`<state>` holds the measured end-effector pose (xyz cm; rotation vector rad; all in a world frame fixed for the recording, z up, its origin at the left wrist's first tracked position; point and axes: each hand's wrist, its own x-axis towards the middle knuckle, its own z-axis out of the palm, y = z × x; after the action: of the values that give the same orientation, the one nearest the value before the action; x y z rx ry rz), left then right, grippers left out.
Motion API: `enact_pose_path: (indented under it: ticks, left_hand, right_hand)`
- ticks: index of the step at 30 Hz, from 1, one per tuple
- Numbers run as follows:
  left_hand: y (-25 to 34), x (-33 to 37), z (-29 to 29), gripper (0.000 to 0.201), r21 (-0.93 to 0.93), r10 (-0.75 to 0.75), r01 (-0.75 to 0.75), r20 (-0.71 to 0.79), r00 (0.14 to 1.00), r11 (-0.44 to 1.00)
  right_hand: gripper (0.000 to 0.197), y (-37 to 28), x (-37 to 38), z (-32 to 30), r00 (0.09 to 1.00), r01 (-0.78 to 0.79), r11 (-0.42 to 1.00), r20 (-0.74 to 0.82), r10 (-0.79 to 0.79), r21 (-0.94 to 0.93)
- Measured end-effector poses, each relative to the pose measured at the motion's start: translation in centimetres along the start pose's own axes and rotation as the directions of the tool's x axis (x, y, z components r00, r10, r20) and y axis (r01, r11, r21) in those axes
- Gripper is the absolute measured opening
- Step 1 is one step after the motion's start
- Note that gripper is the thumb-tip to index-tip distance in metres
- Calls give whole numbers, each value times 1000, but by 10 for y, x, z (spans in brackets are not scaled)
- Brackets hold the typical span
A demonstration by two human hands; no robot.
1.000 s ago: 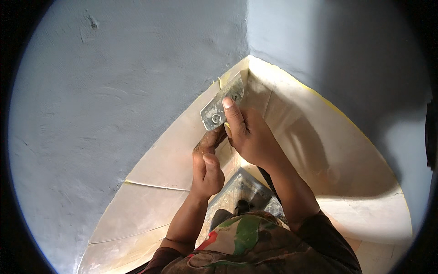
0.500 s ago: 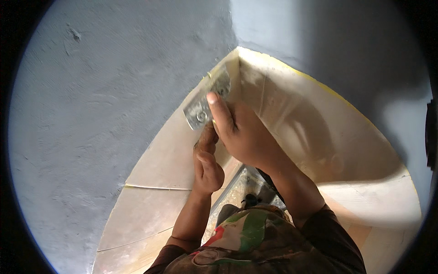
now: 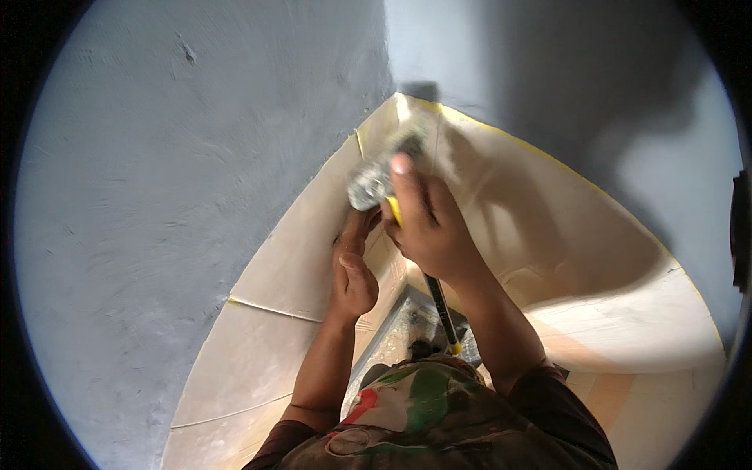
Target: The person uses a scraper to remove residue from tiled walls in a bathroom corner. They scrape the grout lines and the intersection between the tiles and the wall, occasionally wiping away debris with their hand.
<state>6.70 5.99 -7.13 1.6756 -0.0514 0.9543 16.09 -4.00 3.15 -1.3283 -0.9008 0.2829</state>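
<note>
My right hand [image 3: 435, 223] is closed around a scraper-like tool with a flat metal head [image 3: 370, 186], which is smeared by motion. Yellow shows on the tool by my palm, and a black pole with a yellow end [image 3: 442, 313], apparently its handle, runs down below the hand. My thumb lies up against the metal. Just under the head, my left hand [image 3: 354, 270] is open, fingers stretched upward and held together beside the tiled wall [image 3: 286, 258]; whether they touch the tool or tile I cannot tell.
Pale tiles meet in a corner, their top edge lined in yellow [image 3: 540, 147]. Grey plastered walls [image 3: 172, 172] rise above them. A shadow falls over the right-hand tiles [image 3: 564, 235]. Below, a speckled floor [image 3: 397, 333] shows beside my patterned shirt [image 3: 423, 399].
The metal head and my right hand have moved a little to the right, and the head has turned. More of the black pole now shows. My left hand stays nearly in place.
</note>
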Motion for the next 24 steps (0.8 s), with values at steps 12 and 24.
enact_pose_path:
  ticks: [12, 24]
  left_hand:
    - [-30, -67, 53, 99, -145, -190, 290, 475, 859, 946]
    - [-71, -165, 93, 58, -433, -523, 512, 106, 846, 742]
  right_hand:
    - [44, 26, -102, -66, 858, -110, 994, -502, 106, 22]
    - [62, 99, -164, -159, 813, -548, 827, 312, 491, 128]
